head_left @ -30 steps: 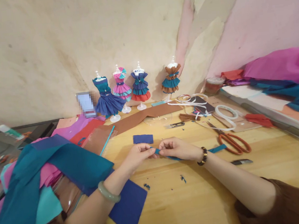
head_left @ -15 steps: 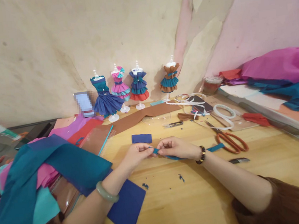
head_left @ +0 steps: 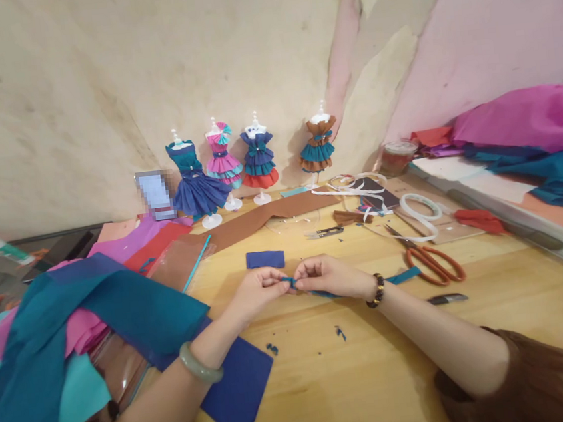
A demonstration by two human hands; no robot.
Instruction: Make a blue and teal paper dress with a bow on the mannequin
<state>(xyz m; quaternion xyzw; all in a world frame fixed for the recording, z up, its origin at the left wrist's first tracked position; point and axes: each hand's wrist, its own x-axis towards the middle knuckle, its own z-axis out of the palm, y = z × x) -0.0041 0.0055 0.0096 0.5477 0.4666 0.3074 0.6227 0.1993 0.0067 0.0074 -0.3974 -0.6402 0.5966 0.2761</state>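
Observation:
My left hand [head_left: 262, 291] and my right hand [head_left: 327, 279] meet over the middle of the wooden table, both closed on the end of a narrow teal strip [head_left: 403, 277]. The strip runs under my right hand and wrist and comes out on the right, close to the orange-handled scissors [head_left: 435, 263]. Just beyond my left hand lies a small folded dark blue piece [head_left: 265, 260]. Small dark scraps [head_left: 272, 349] lie on the table nearer to me. A larger blue sheet [head_left: 240, 388] lies beside my left forearm.
Several small dress forms in pleated dresses [head_left: 200, 186] stand along the wall. Thread snips [head_left: 325, 232], white tape [head_left: 419, 208] and a dark knife-like tool [head_left: 448, 299] lie on the table. Coloured sheets [head_left: 133, 287] cover the left; more fabric [head_left: 523, 120] is piled at right.
The fingers of both hands have drawn slightly closer together on the strip, and less of it shows between them. The whole view has shifted a little.

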